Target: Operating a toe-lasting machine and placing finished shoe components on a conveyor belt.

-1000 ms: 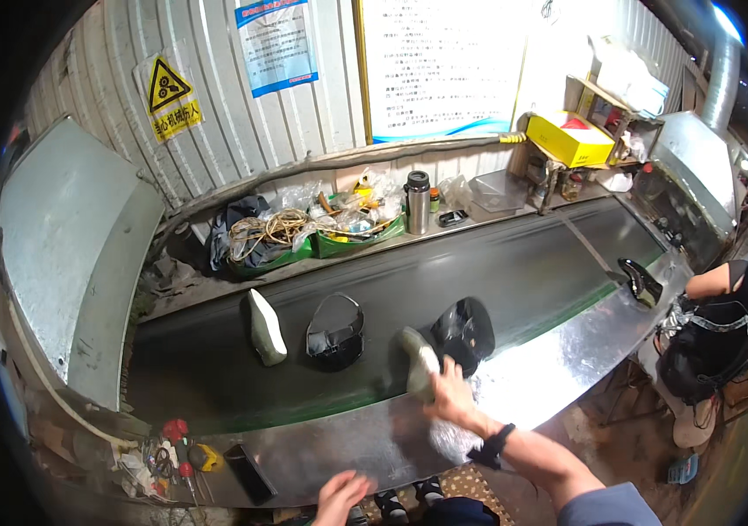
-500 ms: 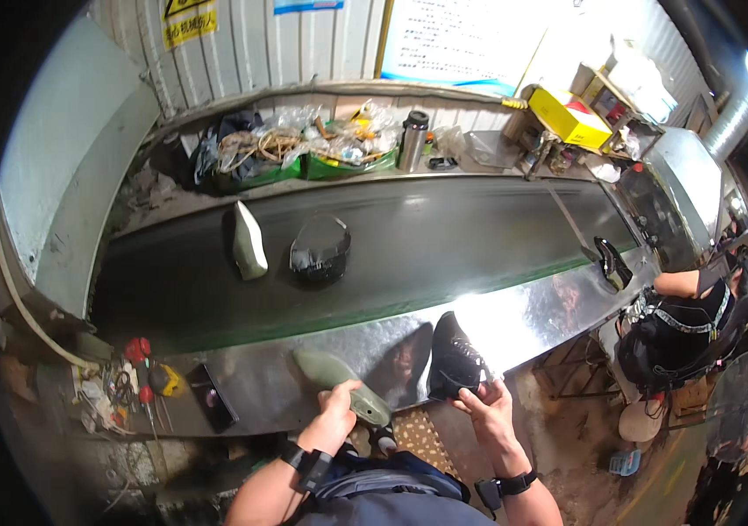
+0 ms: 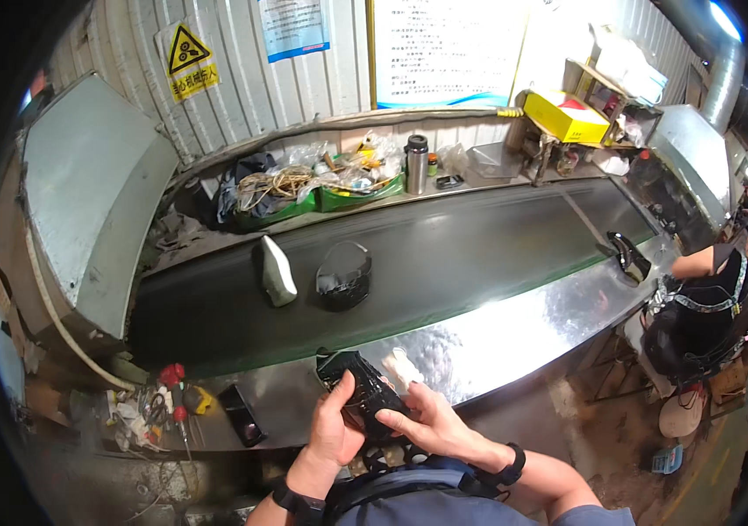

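In front of my body, at the bench's near edge, I hold a black shoe in both hands. My left hand is closed round its left side, thumb on top. My right hand grips its right side, thumb pressed on the shoe. A bit of green shows at the shoe's far left end; whether the green shoe last is inside, I cannot tell. A pale, bright patch beyond my right fingers is too unclear to name. On the dark belt are a pale shoe last and a glossy black shoe part.
Left on the metal ledge lie a dark phone and red-handled tools. Behind the belt stand green bins of scraps and a steel flask. Rightward are another black shoe and a seated person.
My hands have come together on the black shoe, which moved left from the right side. The green last, earlier apart in my left hand, no longer shows separately. The view has shifted.
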### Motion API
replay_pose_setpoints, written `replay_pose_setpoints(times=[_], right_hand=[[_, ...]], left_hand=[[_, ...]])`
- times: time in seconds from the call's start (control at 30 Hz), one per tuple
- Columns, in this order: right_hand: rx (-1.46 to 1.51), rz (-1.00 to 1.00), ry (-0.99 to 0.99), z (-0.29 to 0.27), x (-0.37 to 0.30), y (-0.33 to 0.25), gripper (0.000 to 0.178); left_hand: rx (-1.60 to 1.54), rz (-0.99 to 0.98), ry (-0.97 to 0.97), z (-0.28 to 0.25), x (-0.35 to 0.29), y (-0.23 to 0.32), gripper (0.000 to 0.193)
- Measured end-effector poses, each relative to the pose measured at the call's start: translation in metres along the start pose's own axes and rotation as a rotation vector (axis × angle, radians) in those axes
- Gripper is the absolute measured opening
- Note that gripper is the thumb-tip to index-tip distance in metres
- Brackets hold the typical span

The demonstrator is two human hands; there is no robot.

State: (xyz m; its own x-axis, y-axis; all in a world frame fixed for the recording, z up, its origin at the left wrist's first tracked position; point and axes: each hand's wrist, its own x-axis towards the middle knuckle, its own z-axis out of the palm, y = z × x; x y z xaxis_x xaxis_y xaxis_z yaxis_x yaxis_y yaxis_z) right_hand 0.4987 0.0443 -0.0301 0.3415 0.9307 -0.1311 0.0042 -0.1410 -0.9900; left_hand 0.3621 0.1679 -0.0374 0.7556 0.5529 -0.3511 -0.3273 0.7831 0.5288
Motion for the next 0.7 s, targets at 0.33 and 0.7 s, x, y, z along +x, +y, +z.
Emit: replay_pose_setpoints(times=[0.33,0.7], right_hand=[[-0.316,-0.147,-0.315,0.004,-0.023,-0.062,0.053],[0.225,0.046,-0.056,0.039,0.034,-0.008,0.042]], left_hand=[[0.388,0.245,0.140,0.023,-0.055,0.048,0.026],[0.816,1.033,0.333,-0.015,0.031,-0.001,0.058]])
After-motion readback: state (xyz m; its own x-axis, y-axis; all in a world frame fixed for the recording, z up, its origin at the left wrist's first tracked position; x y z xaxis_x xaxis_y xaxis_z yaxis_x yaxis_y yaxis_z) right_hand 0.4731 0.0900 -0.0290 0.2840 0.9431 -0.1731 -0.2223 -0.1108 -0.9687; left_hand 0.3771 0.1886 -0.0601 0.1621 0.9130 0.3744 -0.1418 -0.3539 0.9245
